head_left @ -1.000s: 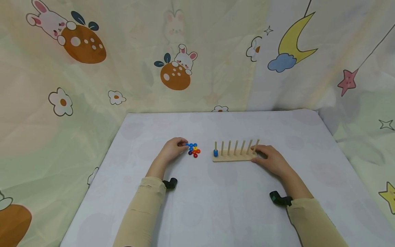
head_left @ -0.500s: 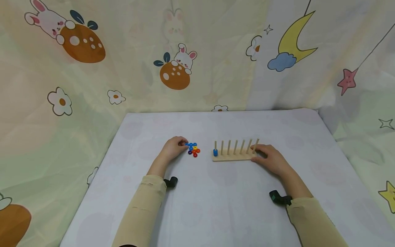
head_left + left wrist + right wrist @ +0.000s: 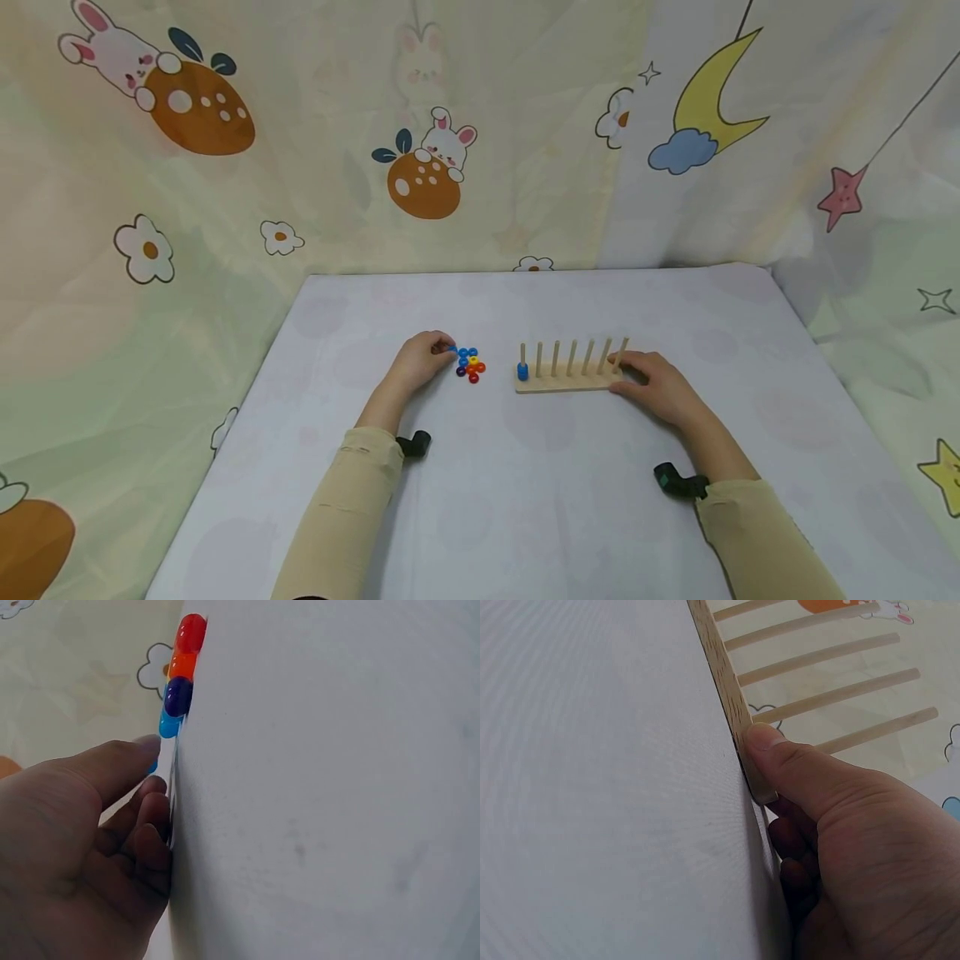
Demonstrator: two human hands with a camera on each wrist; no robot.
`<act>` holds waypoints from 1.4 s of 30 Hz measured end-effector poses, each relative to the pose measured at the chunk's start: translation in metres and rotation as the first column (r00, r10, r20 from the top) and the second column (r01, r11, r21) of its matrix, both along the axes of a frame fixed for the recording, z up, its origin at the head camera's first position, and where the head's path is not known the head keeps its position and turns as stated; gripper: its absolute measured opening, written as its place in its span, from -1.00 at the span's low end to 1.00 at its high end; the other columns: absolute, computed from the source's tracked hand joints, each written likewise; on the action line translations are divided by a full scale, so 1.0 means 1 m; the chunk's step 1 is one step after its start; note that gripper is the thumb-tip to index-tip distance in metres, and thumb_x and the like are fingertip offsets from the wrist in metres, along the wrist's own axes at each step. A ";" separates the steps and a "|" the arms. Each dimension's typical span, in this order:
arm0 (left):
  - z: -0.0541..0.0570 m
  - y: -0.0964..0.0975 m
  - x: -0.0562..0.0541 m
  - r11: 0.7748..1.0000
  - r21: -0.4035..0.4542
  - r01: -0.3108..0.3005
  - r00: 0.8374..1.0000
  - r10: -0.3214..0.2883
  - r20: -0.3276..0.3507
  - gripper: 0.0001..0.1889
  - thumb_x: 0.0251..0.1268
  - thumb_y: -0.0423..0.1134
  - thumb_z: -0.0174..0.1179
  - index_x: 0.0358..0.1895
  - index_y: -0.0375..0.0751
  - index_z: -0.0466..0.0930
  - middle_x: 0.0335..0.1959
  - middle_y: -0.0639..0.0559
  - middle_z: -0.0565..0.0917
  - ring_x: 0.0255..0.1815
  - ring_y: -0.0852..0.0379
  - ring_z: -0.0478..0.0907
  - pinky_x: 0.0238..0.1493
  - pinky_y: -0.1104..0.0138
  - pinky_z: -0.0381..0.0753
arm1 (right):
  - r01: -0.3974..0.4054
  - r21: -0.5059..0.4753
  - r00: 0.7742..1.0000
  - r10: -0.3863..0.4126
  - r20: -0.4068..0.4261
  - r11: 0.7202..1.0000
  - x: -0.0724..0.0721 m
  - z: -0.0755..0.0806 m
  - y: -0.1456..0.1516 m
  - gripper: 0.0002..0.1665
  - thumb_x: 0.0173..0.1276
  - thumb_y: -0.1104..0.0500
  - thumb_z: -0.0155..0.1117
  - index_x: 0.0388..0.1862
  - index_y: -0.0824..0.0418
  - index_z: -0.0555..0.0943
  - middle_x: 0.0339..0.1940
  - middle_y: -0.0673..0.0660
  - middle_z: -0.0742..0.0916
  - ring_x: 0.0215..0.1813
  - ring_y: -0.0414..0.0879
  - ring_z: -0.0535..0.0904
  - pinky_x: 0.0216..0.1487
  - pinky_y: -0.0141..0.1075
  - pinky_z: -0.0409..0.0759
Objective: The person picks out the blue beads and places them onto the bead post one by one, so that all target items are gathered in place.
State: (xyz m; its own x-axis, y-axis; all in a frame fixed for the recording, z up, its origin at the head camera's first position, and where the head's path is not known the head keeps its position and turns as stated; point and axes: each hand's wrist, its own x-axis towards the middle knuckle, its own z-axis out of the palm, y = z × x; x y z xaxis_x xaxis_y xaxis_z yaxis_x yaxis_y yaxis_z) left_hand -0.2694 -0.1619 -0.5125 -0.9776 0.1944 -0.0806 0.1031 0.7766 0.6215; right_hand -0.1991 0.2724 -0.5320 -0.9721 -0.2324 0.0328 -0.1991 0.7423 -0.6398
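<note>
My left hand [image 3: 420, 360] is at the left side of a small cluster of beads, thumb and forefinger pinching a blue bead [image 3: 453, 348]. Most of that bead [image 3: 153, 766] hides behind the thumb in the left wrist view. Beside it lie several blue beads [image 3: 463, 352], a yellow bead [image 3: 474, 361], a dark blue bead [image 3: 461, 372] and some red and orange ones [image 3: 474, 378]. To the right stands a wooden peg board [image 3: 562, 383] with a row of upright pegs. Blue beads [image 3: 522, 372] sit on its leftmost peg. My right hand [image 3: 660, 387] grips the board's right end, thumb on the front edge.
A white cloth with faint spots covers the table [image 3: 480, 500]. Behind it hangs a printed curtain [image 3: 525, 167] with rabbits, flowers and a moon. Each wrist carries a black camera mount [image 3: 415, 444]. The pegs of the board stick up close to the right hand.
The blue bead at my left fingertips appears very slightly higher against its neighbours. Otherwise both hands, the beads and the peg board stay where they were.
</note>
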 end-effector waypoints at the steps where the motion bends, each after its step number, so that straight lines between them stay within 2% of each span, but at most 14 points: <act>1: 0.000 0.000 0.000 1.000 0.005 -0.002 1.000 0.002 -0.002 -0.74 0.35 -0.08 0.27 0.02 -0.04 0.64 -0.14 0.02 0.65 -0.09 0.03 0.54 0.05 0.14 0.55 | 0.000 0.000 1.000 0.000 0.001 1.000 0.000 0.000 0.000 -0.38 0.31 -0.18 0.35 0.26 0.07 0.55 0.31 0.24 0.57 0.37 0.24 0.37 0.37 0.23 0.26; 7: 0.004 0.000 0.003 1.000 0.009 -0.018 1.000 0.018 0.014 -0.72 0.36 -0.06 0.26 0.06 -0.01 0.62 -0.07 0.02 0.69 -0.02 0.03 0.58 0.09 0.14 0.58 | 0.000 0.011 1.000 0.000 0.005 1.000 -0.001 -0.001 0.001 -0.37 0.31 -0.19 0.34 0.26 0.06 0.55 0.32 0.23 0.56 0.38 0.24 0.37 0.37 0.23 0.26; 16: 0.009 0.002 0.005 0.997 0.065 -0.035 0.999 0.033 0.037 -0.73 0.37 -0.02 0.24 0.06 0.05 0.61 -0.10 0.09 0.66 -0.16 0.08 0.57 -0.21 0.30 0.64 | -0.001 0.012 1.000 0.001 0.011 1.000 0.000 0.001 0.000 -0.39 0.31 -0.16 0.36 0.27 0.06 0.55 0.32 0.24 0.57 0.38 0.24 0.37 0.37 0.22 0.26; 24: 0.014 0.010 0.008 0.997 0.072 0.009 1.000 -0.009 -0.010 -0.71 0.39 0.01 0.22 0.09 0.07 0.62 -0.08 0.13 0.65 -0.12 0.09 0.54 -0.13 0.26 0.60 | 0.002 0.007 1.000 -0.002 0.014 1.000 0.000 0.003 -0.001 -0.39 0.31 -0.15 0.36 0.26 0.07 0.55 0.32 0.25 0.56 0.38 0.25 0.37 0.38 0.23 0.25; 30: 0.027 0.021 0.013 0.995 0.088 0.053 0.998 -0.049 -0.047 -0.70 0.37 0.01 0.23 0.10 0.08 0.62 -0.04 0.14 0.65 -0.04 0.10 0.55 -0.04 0.23 0.61 | 0.004 0.012 1.000 -0.005 0.009 1.000 0.000 0.002 -0.001 -0.38 0.31 -0.16 0.36 0.26 0.07 0.55 0.31 0.24 0.57 0.37 0.23 0.38 0.37 0.22 0.26; 36: 0.041 0.033 0.020 0.985 0.150 0.082 0.995 -0.073 -0.060 -0.70 0.36 0.02 0.24 0.09 0.11 0.62 -0.04 0.16 0.66 -0.04 0.11 0.57 -0.10 0.24 0.63 | 0.002 0.011 1.000 -0.002 0.010 1.000 0.000 0.002 -0.001 -0.38 0.31 -0.16 0.36 0.26 0.07 0.55 0.31 0.24 0.57 0.37 0.23 0.38 0.37 0.22 0.27; 42: 0.050 0.047 0.026 0.972 0.205 0.110 0.993 -0.098 -0.069 -0.72 0.34 0.02 0.27 0.06 0.14 0.63 -0.08 0.19 0.66 -0.09 0.14 0.56 -0.15 0.27 0.62 | 0.000 -0.002 1.000 0.000 0.006 1.000 0.001 0.002 -0.001 -0.39 0.30 -0.13 0.37 0.26 0.08 0.56 0.31 0.24 0.57 0.37 0.23 0.38 0.36 0.22 0.27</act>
